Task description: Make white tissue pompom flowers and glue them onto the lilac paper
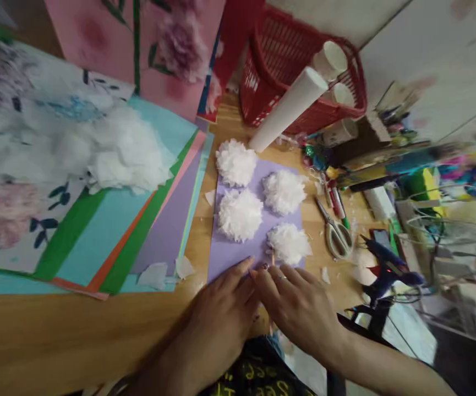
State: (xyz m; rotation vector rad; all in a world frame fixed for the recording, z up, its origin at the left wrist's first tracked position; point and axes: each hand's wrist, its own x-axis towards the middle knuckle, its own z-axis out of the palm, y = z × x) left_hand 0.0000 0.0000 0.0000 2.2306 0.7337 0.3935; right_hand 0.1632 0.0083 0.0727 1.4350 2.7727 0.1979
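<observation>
The lower-right white paper pompom (289,243) rests on a purple sheet (227,257), and a thin stem (273,257) runs from its lower edge toward the wearer, passing behind the hands. The left hand (223,302) and the right hand (299,302) meet just below it at the sheet's near edge. Their fingertips come together, with the right fingers curled side by side over the stem's line; whether either hand is clamped on the stem or on something smaller, I cannot tell. The step in hand looks like close fingertip work on or around that stem, and the next move seems to call for a steady hold by 1 hand while the other works, without crushing the ruffled petals. The other 3 pompoms (240,214) share the sheet. To the right lie scissors (337,236) and, farther off, a blue glue gun (390,269); to the left, fanned coloured sheets (163,236) cover part of the wooden table (76,319). Beyond, a white tube (289,110) leans against a red basket (262,71).
</observation>
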